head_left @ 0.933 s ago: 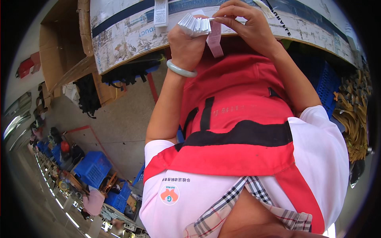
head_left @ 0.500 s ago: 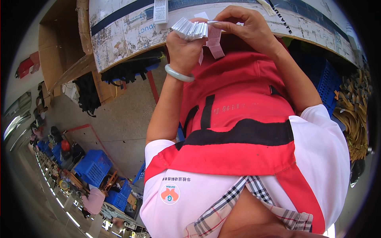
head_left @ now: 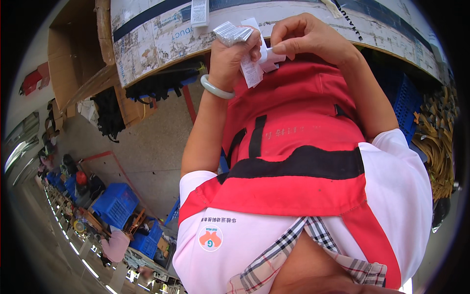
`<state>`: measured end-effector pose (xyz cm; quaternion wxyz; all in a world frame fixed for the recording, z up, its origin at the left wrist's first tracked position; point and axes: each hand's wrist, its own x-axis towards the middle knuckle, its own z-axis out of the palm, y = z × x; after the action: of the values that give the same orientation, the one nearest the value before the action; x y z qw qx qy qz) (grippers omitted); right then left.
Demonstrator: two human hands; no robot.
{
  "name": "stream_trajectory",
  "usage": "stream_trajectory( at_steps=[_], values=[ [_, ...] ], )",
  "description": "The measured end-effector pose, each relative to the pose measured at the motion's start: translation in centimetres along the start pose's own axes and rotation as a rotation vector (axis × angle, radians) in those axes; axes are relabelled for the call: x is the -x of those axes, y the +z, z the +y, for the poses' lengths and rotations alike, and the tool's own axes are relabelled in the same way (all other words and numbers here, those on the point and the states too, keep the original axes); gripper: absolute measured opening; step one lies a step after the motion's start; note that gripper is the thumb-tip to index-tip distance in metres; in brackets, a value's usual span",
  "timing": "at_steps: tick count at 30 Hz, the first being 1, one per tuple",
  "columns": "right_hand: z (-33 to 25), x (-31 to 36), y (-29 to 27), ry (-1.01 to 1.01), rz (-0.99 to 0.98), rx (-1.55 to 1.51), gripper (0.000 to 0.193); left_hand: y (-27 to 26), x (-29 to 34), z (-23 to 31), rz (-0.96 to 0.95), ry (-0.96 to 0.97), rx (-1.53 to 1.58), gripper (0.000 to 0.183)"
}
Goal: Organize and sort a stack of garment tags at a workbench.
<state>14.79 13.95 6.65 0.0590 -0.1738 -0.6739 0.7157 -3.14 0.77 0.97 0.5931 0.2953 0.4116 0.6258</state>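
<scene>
Thick folded stack of white paper labels (head_left: 232, 33) gripped in closed left hand (head_left: 229, 61), edges exposed above fist. Loose white paper strip (head_left: 270, 59) seen between hands, touched by thumb of part-curled right hand (head_left: 313, 41); pinch cannot be confirmed.

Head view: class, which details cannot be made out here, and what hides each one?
All in the head view:
Gripped part of the label stack: hidden inside the left hand.
Whether the right hand pinches the pale strip: its thumb covers the contact.
Far end of the bench-top label: cut off by the upper edge.
What the pink-clad person handles: too small and blurred.
</scene>
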Motion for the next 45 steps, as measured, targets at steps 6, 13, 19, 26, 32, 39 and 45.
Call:
stream_trajectory(
  at_steps=[6, 13, 19, 26, 32, 39, 45],
  values=[
    [1.4, -1.1, 3.1, -0.14, 0.172, 0.116, 0.013, 0.9, 0.8, -0.7, 0.034, -0.198, 0.422, 0.03],
    [4.0, -0.4, 3.7, -0.086, 0.272, 0.199, 0.018, -3.2, 2.1, 0.2, -0.039, -0.118, 0.315, 0.015],
    [8.1, -1.0, 6.3, -0.196, 0.194, 0.954, 0.037, -5.4, 3.8, 1.1, 0.094, -0.118, 0.281, 0.014],
    [11.9, -4.0, 6.7, 0.014, 0.097, 0.723, 0.038, -5.6, 4.9, 0.5, 0.278, -0.134, -0.05, 0.011],
    [11.4, -5.6, 8.2, 0.044, 0.108, 0.586, 0.032, -6.8, 5.8, -0.2, 0.453, -0.128, -0.243, 0.016],
    [10.3, -4.8, 7.2, 0.084, 0.082, 0.097, 0.018, -5.4, 7.0, -0.4, 0.542, -0.179, -0.512, 0.017],
    [7.0, -2.1, 7.7, 0.047, 0.008, -0.018, 0.014, -3.5, 7.7, -1.1, 0.432, -0.071, 0.052, 0.024]
  ],
)
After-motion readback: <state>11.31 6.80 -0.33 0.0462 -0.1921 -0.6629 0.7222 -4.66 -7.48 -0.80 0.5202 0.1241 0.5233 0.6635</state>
